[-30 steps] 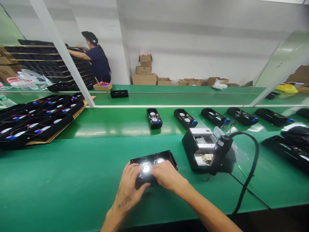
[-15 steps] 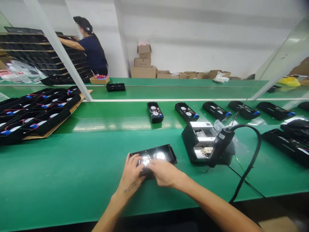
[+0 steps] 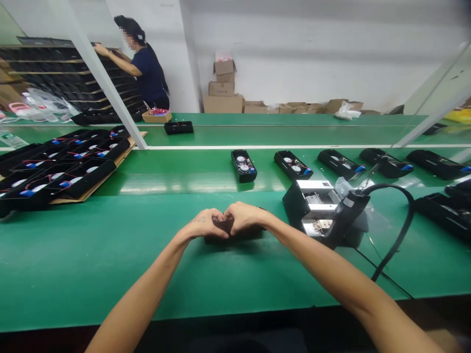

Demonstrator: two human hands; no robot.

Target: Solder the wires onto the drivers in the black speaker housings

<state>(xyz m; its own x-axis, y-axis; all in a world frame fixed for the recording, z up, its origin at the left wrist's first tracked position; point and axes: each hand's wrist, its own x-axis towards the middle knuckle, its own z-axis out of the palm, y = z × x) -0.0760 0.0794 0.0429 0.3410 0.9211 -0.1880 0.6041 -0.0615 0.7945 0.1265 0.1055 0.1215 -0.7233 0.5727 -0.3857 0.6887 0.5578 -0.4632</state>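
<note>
A black speaker housing (image 3: 248,234) lies on the green bench in front of me, mostly covered by my hands. My left hand (image 3: 210,223) grips it from the left, thumb on the near side and fingers curled over the top. Close against it, my right hand (image 3: 243,217) holds the same housing with its fingers bent over the far side. The thumbs nearly meet at the middle. The housing's round silver speakers are hidden now, and so are most of my fingertips.
Right of my hands stands a black and silver machine (image 3: 312,208), with a black-handled tool (image 3: 346,218) and its curved cable. Open black housings (image 3: 244,165) line the belt beyond. More housings fill a cardboard tray (image 3: 84,196) at left. A co-worker (image 3: 147,63) stands by stacked trays.
Both hands have shifted away from me and moved from the speaker faces to a grip around the housing. Its silver discs have gone out of sight. The co-worker's arms are raised slightly higher.
</note>
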